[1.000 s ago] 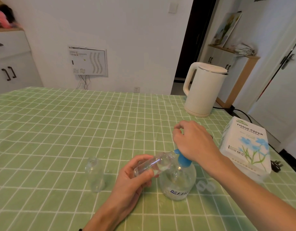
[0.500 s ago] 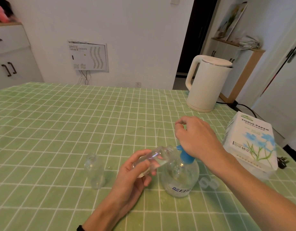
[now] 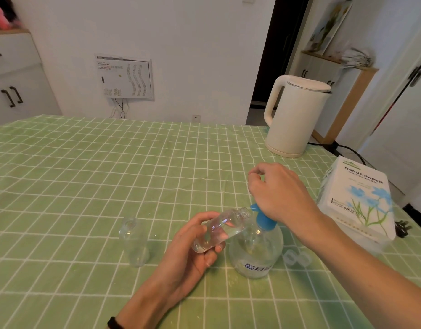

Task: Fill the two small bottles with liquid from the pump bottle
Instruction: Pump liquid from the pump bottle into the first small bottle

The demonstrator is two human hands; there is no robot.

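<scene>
Left hand (image 3: 188, 248) holds a small bottle (image 3: 222, 230) tilted toward the pump bottle (image 3: 255, 252).

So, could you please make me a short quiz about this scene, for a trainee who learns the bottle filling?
1. Fill in: the free small bottle, left of both hands, stands ____.
2. True or false: the left hand holds the other small bottle tilted, its mouth toward the pump bottle.
3. The right hand grips: A) the free small bottle; B) the pump head; C) the other small bottle.

Key: 1 upright; 2 true; 3 B.
</scene>
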